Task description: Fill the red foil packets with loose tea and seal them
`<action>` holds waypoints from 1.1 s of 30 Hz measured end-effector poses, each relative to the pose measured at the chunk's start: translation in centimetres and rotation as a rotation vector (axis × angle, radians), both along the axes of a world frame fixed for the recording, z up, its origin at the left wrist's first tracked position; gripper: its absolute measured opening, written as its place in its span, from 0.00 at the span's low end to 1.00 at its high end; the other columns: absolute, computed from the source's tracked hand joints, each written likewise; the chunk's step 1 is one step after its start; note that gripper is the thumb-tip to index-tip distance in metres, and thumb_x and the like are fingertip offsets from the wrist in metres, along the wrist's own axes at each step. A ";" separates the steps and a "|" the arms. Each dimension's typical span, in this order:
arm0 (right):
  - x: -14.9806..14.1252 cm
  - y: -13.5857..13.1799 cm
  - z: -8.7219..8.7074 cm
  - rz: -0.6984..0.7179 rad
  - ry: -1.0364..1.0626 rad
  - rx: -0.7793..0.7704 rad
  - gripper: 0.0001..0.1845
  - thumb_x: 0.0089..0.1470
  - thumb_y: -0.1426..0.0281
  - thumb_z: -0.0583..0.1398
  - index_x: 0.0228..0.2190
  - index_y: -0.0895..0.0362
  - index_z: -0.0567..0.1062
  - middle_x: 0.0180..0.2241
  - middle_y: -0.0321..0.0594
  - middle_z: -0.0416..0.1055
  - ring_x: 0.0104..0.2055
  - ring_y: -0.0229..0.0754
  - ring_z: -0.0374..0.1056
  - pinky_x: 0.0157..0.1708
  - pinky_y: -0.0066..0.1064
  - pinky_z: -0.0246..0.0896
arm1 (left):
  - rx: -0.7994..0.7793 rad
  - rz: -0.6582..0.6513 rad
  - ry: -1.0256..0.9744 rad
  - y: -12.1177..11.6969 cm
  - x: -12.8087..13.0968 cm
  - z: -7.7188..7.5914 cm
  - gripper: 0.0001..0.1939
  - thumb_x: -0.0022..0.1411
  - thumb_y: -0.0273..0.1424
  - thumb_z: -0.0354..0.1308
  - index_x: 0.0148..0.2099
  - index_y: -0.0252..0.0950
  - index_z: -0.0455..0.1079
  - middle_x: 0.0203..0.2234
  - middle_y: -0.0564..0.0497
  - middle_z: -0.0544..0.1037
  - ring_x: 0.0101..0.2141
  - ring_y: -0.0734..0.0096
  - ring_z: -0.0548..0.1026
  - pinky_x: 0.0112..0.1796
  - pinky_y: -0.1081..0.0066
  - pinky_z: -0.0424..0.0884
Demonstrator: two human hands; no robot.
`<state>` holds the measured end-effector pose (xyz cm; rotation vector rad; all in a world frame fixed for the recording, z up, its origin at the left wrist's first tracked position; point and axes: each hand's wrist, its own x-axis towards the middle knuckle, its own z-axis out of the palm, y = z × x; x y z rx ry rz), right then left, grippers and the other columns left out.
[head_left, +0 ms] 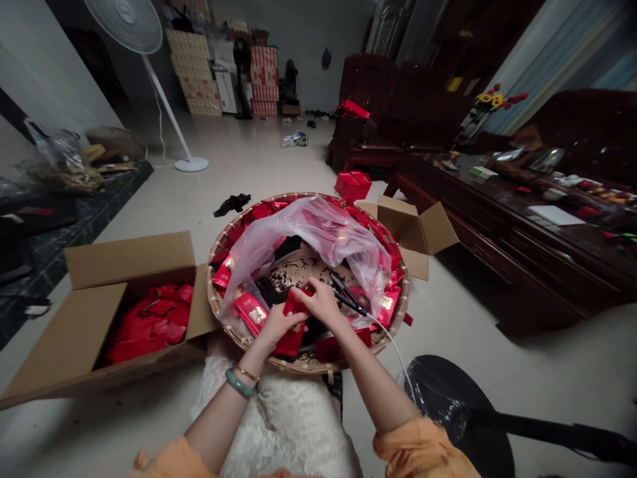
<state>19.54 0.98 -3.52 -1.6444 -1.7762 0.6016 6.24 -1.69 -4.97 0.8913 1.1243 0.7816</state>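
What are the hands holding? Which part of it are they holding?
The left hand and right hand hold one red packet. The right hand pinches its top end, and the left hand grips around its middle.

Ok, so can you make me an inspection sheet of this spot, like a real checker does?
surface: pale tile floor
job's things: round woven tray holding red packets, loose dark leaves and a clear plastic bag; open carton of more packets
clutter: black cloth scrap on the floor
grippers: left hand and right hand both hold one red packet
cables: white cable running from near a black-handled tool
surroundings: standing fan, dark wooden table, stacked cartons
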 end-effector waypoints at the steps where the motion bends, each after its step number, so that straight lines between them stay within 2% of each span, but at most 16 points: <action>1: 0.1 -0.2 -0.4 -0.022 0.127 -0.006 0.20 0.46 0.51 0.59 0.26 0.56 0.69 0.19 0.33 0.68 0.21 0.35 0.63 0.22 0.25 0.51 | 0.004 0.021 -0.006 0.0 -0.1 0.1 0.23 0.39 0.36 0.69 0.36 0.30 0.69 0.20 0.51 0.76 0.20 0.67 0.76 0.21 0.74 0.68; 5: 0.3 -1.1 -1.6 -0.040 0.578 -0.140 0.17 0.41 0.61 0.63 0.30 0.55 0.64 0.19 0.30 0.68 0.20 0.36 0.65 0.22 0.26 0.58 | 0.049 0.117 -0.004 0.2 -0.1 0.1 0.25 0.37 0.36 0.70 0.37 0.29 0.70 0.21 0.51 0.76 0.20 0.68 0.75 0.22 0.74 0.69; 8: 0.2 -1.4 -1.6 0.000 0.720 -0.183 0.18 0.39 0.65 0.63 0.32 0.55 0.64 0.21 0.31 0.69 0.22 0.37 0.67 0.23 0.27 0.61 | 0.049 0.121 -0.017 0.1 -0.1 0.0 0.26 0.36 0.36 0.70 0.39 0.29 0.70 0.23 0.50 0.77 0.20 0.68 0.75 0.23 0.73 0.70; 16: -0.3 -1.6 -1.8 0.033 0.803 -0.184 0.22 0.35 0.72 0.63 0.36 0.56 0.64 0.23 0.29 0.66 0.23 0.33 0.64 0.25 0.25 0.61 | 0.102 0.123 0.068 0.1 -0.4 -0.1 0.22 0.37 0.33 0.70 0.36 0.28 0.72 0.22 0.51 0.77 0.22 0.70 0.75 0.25 0.74 0.70; 19: -0.4 -1.7 -1.8 0.015 0.812 -0.147 0.18 0.37 0.72 0.61 0.34 0.55 0.64 0.23 0.29 0.65 0.24 0.33 0.64 0.24 0.24 0.60 | 0.125 0.108 0.095 0.2 -0.5 -0.2 0.21 0.37 0.32 0.70 0.35 0.29 0.73 0.21 0.51 0.77 0.21 0.71 0.74 0.23 0.74 0.69; 25: -0.5 -2.1 -1.6 0.015 0.806 -0.044 0.12 0.42 0.71 0.58 0.32 0.54 0.63 0.28 0.32 0.64 0.25 0.32 0.63 0.25 0.24 0.61 | 0.072 0.081 -0.012 -0.1 -0.3 -0.2 0.25 0.39 0.36 0.69 0.40 0.30 0.71 0.23 0.50 0.78 0.20 0.69 0.75 0.23 0.73 0.70; 30: -0.6 -1.8 -1.6 0.044 0.871 -0.129 0.22 0.37 0.72 0.62 0.38 0.54 0.63 0.29 0.31 0.65 0.25 0.32 0.64 0.24 0.24 0.62 | 0.104 0.100 -0.035 -0.2 -0.3 -0.2 0.26 0.38 0.35 0.70 0.40 0.29 0.71 0.26 0.49 0.78 0.22 0.70 0.75 0.26 0.72 0.72; 33: -0.4 -1.7 -1.7 0.038 0.891 -0.117 0.21 0.38 0.72 0.61 0.38 0.54 0.63 0.27 0.31 0.64 0.24 0.32 0.63 0.22 0.23 0.60 | 0.070 0.069 -0.026 -0.2 -0.4 -0.2 0.26 0.38 0.36 0.70 0.40 0.30 0.70 0.24 0.49 0.78 0.21 0.68 0.76 0.24 0.71 0.71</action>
